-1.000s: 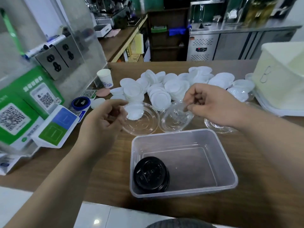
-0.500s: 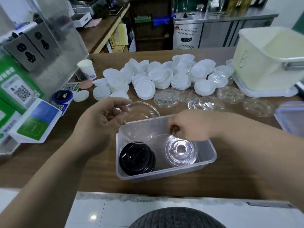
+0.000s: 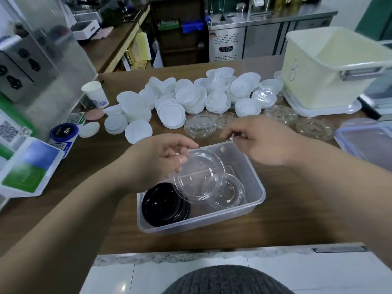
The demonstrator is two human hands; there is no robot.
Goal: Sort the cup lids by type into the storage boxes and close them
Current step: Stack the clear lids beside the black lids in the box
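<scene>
A person's left hand (image 3: 157,162) pinches a clear round plastic lid (image 3: 199,175) by its rim, tilted over a clear rectangular plastic storage box (image 3: 212,221) on the brown wooden counter (image 3: 297,219). Inside, a stack of black round lids (image 3: 163,204) sits at 8 o'clock and a second clear lid (image 3: 229,194) at 4 o'clock. The right hand (image 3: 265,143) hovers at the box's 1 o'clock corner (fingers loosely curled, gripping nothing). A heap of white round lids (image 3: 191,98) lies at 12 o'clock.
</scene>
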